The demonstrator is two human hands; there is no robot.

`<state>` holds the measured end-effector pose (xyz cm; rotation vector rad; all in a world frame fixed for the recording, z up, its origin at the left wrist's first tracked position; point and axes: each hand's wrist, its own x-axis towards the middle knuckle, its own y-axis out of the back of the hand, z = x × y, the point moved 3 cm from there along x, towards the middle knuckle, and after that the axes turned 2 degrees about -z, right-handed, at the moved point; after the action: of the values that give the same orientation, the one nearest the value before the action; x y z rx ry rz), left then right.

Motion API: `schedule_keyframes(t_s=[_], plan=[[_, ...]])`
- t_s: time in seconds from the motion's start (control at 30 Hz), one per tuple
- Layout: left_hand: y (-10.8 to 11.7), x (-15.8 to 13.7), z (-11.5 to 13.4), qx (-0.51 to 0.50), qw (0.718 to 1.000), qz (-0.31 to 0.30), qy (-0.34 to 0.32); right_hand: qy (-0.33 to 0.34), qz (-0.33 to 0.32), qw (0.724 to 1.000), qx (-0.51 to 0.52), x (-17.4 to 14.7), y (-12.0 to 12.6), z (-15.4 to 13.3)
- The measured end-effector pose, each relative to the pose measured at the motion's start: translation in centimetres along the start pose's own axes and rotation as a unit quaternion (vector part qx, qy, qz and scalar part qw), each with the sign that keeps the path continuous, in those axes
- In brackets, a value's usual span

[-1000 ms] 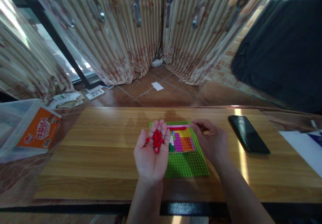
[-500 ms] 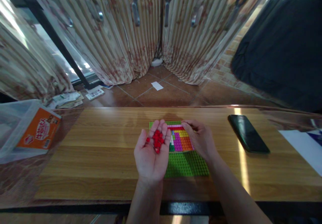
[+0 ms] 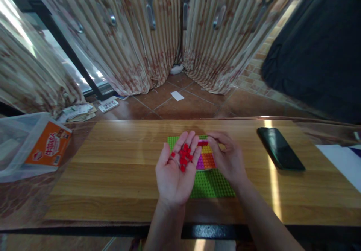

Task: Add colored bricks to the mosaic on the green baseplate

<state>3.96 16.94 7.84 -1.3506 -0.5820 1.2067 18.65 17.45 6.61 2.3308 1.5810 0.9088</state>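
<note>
My left hand (image 3: 175, 175) is palm up with its fingers stretched out, bearing a small heap of red toy bricks (image 3: 184, 155). Beneath and beyond it lies a green studded baseplate (image 3: 213, 185), partly covered by the hand. On the plate are rows of coloured bricks: orange bricks (image 3: 208, 161), yellow bricks (image 3: 207, 149), magenta bricks (image 3: 200, 163) and a red row (image 3: 202, 143) near the far side. At the right end of that red row, my right hand (image 3: 229, 162) has thumb and forefinger pinched together. Whatever is between these fingertips is hidden.
A black phone (image 3: 280, 149) lies on the wooden table (image 3: 107, 168) to the right, with white paper (image 3: 338, 164) past it. At the left stands a clear plastic box (image 3: 28, 130) with an orange label. Curtains (image 3: 152, 55) hang beyond the table.
My left hand has shifted slightly right with the red bricks, now covering more of the coloured rows. The right hand stays pinched at the red row, moving slightly right.
</note>
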Motion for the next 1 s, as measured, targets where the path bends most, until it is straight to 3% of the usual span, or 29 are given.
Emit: schedule_keyframes(t_s=[0.1,0.3,0.4,0.77,1.0], plan=[[-0.1,0.0,-0.2,0.01,1.0,-0.004,0.014,0.096,0.0,0.995,-0.038,-0.3,0.6,-2.4],[0.0,-0.1,-0.4,0.018,0.999,0.01,0.039,0.199,-0.125,0.963,-0.131,-0.7,-0.1,-5.0],[-0.1,-0.1,-0.5,0.021,0.999,0.013,0.048,0.202,-0.151,0.956,-0.149,-0.7,-0.4,-4.7],[-0.1,0.0,-0.7,0.031,0.997,0.021,0.062,0.168,-0.146,0.969,-0.111,-0.7,0.0,-4.3],[0.1,0.0,-0.8,0.067,0.996,0.043,0.043,0.153,-0.107,0.979,-0.078,-0.4,0.7,-3.8]])
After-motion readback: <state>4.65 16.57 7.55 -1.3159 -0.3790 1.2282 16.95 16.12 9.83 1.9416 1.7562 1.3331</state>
